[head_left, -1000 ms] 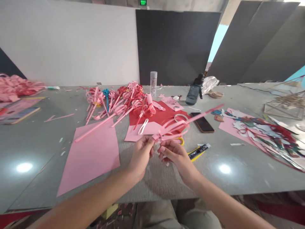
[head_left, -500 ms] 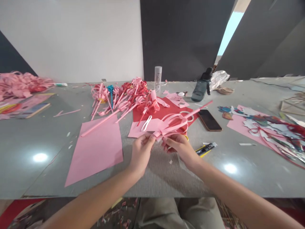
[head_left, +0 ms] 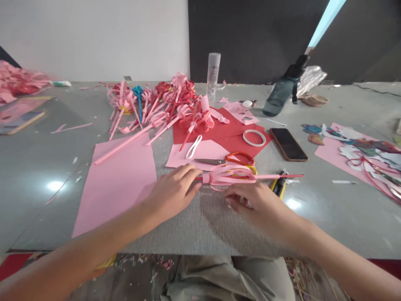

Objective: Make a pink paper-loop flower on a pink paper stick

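Note:
A pink paper-strip ornament point(head_left: 233, 174) lies crosswise in front of me, its looped strips bulging around a red and pink stick. At its left end, my left hand point(head_left: 178, 186) has its fingers closed on the red stick tip. Just below the loops, my right hand point(head_left: 253, 198) is loosely curled, thumb and fingertips drawn in; what lies between them, if anything, is hidden. Directly behind the ornament are scissors point(head_left: 239, 158) with orange and yellow handles, partly covered by the strips. A black and yellow cutter knife point(head_left: 280, 186) lies past my right knuckles.
Pink sheet point(head_left: 120, 184) at left. Behind are finished pink and red ornaments point(head_left: 163, 102), red paper point(head_left: 225, 125), a tape ring point(head_left: 254, 138) and a clear bottle point(head_left: 213, 75). To the right are a phone point(head_left: 288, 144), a dark bottle point(head_left: 282, 92) and coloured cut-outs point(head_left: 369, 154).
The ornament has turned from a slant to lie level, lower on the table, uncovering the scissors and tape ring. My hands have moved apart. The view has shifted downward.

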`<state>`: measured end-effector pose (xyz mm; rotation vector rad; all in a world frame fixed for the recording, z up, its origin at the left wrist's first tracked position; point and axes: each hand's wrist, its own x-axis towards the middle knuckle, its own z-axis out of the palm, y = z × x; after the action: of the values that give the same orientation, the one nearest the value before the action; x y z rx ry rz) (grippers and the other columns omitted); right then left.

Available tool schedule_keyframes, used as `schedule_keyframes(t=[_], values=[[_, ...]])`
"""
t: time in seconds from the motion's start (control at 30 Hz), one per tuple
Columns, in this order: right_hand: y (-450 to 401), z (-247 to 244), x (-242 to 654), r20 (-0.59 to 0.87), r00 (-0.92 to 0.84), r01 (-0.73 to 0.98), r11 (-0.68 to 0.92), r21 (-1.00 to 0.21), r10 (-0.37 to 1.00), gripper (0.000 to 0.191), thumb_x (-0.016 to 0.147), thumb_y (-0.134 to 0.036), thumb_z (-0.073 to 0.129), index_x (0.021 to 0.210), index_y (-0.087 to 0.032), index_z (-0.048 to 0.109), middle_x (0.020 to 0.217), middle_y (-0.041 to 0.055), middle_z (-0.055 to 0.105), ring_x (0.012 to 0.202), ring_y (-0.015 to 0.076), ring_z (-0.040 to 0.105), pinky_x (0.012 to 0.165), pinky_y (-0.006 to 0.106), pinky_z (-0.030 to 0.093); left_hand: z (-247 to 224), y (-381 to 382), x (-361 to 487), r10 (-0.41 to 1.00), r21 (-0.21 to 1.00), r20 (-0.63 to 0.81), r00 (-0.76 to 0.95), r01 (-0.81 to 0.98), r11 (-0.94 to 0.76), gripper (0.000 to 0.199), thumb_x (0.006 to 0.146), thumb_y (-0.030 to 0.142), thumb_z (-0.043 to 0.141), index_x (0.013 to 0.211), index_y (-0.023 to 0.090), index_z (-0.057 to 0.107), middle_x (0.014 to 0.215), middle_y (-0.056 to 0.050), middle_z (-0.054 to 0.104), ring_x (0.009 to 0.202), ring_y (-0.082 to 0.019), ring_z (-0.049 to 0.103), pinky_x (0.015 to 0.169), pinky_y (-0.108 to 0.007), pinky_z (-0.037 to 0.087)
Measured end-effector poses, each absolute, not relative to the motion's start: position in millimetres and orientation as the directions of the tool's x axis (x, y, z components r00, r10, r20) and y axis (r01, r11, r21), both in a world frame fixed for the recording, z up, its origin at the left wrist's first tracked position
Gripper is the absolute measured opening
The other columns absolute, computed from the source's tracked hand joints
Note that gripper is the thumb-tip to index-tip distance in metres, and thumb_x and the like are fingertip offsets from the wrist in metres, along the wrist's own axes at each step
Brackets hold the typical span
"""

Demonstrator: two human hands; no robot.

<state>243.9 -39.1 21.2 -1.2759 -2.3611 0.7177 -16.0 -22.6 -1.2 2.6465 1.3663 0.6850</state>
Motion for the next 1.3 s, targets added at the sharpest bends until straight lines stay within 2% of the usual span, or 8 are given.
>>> schedule_keyframes(t=[0.13, 0.3, 0.4, 0.6, 0.73, 0.93, 1.13, 1.3], values=[[-36.0, 16.4, 255.7, 0.177, -0.538, 0.688, 0.551, -0.473, 0.824, 0.025, 0.093, -0.013, 0.055, 0.104, -0.026, 0.073, 0.097, 0.0012, 0.078, 0.085, 0.0181, 0.072, 0.072, 0.030, 0.052, -0.1, -27.4, -29.3, 0.622, 0.055, 0.474, 0.624, 0.684, -0.728, 0.021, 0.099, 0.014, 0.049, 0.114, 0.018, 0.063, 0.105, -0.007, 0.073, 0.089, -0.019, 0.071, 0.070, -0.029, 0.054], [-21.6, 21.1, 273.8, 0.344, -0.488, 0.746, 0.588, -0.312, 0.802, 0.017, 0.096, -0.019, 0.057, 0.104, -0.026, 0.070, 0.088, 0.0015, 0.075, 0.071, 0.0165, 0.069, 0.061, 0.029, 0.048, 6.8, -30.5, -33.5, 0.505, -0.061, 0.506, 0.699, 0.613, -0.788, 0.019, 0.095, 0.011, 0.053, 0.110, 0.018, 0.063, 0.100, -0.007, 0.074, 0.089, -0.020, 0.070, 0.076, -0.033, 0.057], [-12.3, 29.6, 272.3, 0.400, -0.524, 0.735, 0.636, -0.236, 0.752, 0.016, 0.098, -0.021, 0.057, 0.110, -0.025, 0.067, 0.101, 0.0048, 0.075, 0.085, 0.0196, 0.071, 0.070, 0.032, 0.052, 12.5, -22.3, -28.2, 0.508, -0.067, 0.458, 0.729, 0.598, -0.798, 0.017, 0.099, 0.018, 0.053, 0.111, 0.017, 0.065, 0.103, -0.008, 0.074, 0.092, -0.021, 0.070, 0.077, -0.033, 0.056], [-10.7, 41.9, 247.2, 0.426, -0.612, 0.663, 0.726, -0.183, 0.667, 0.022, 0.099, -0.016, 0.055, 0.116, -0.025, 0.064, 0.116, 0.0084, 0.072, 0.111, 0.0255, 0.065, 0.093, 0.043, 0.055, 4.5, 0.7, -24.4, 0.369, -0.198, 0.410, 0.834, 0.476, -0.857, 0.019, 0.098, 0.015, 0.051, 0.091, 0.019, 0.069, 0.082, -0.003, 0.071, 0.072, -0.018, 0.065, 0.065, -0.032, 0.051], [3.9, 35.3, 244.6, 0.326, -0.646, 0.701, 0.706, -0.107, 0.691, 0.032, 0.098, -0.018, 0.057, 0.130, -0.025, 0.062, 0.136, 0.0108, 0.065, 0.123, 0.0312, 0.061, 0.100, 0.053, 0.053, -6.8, 1.2, -29.0, 0.406, -0.105, 0.456, 0.792, 0.501, -0.859, 0.021, 0.099, 0.017, 0.051, 0.096, 0.020, 0.072, 0.081, -0.002, 0.072, 0.068, -0.017, 0.066, 0.063, -0.032, 0.051], [27.6, 12.6, 252.1, 0.288, -0.688, 0.639, 0.744, -0.195, 0.666, 0.028, 0.103, -0.017, 0.048, 0.124, -0.023, 0.066, 0.126, 0.0107, 0.070, 0.117, 0.0268, 0.066, 0.094, 0.045, 0.056, -11.7, 1.9, -28.1, 0.490, 0.021, 0.434, 0.756, 0.536, -0.844, 0.033, 0.101, 0.021, 0.051, 0.128, 0.016, 0.067, 0.096, -0.005, 0.076, 0.073, -0.018, 0.071, 0.061, -0.032, 0.055], [30.4, 4.8, 252.1, 0.310, -0.695, 0.608, 0.761, -0.228, 0.649, 0.026, 0.100, -0.010, 0.049, 0.112, -0.020, 0.068, 0.120, 0.0107, 0.070, 0.108, 0.0245, 0.067, 0.090, 0.040, 0.055, -8.2, 2.5, -25.3, 0.500, 0.093, 0.371, 0.782, 0.505, -0.858, 0.025, 0.099, 0.015, 0.054, 0.118, 0.015, 0.070, 0.093, -0.004, 0.072, 0.072, -0.017, 0.068, 0.060, -0.031, 0.053], [32.7, 6.0, 251.9, 0.327, -0.676, 0.620, 0.750, -0.231, 0.660, 0.025, 0.101, -0.010, 0.046, 0.107, -0.020, 0.068, 0.103, 0.0084, 0.071, 0.092, 0.0209, 0.067, 0.080, 0.034, 0.052, -5.7, 2.0, -28.4, 0.531, 0.208, 0.316, 0.786, 0.489, -0.847, 0.021, 0.098, 0.011, 0.054, 0.109, 0.016, 0.071, 0.094, -0.005, 0.068, 0.071, -0.015, 0.064, 0.063, -0.030, 0.051]])
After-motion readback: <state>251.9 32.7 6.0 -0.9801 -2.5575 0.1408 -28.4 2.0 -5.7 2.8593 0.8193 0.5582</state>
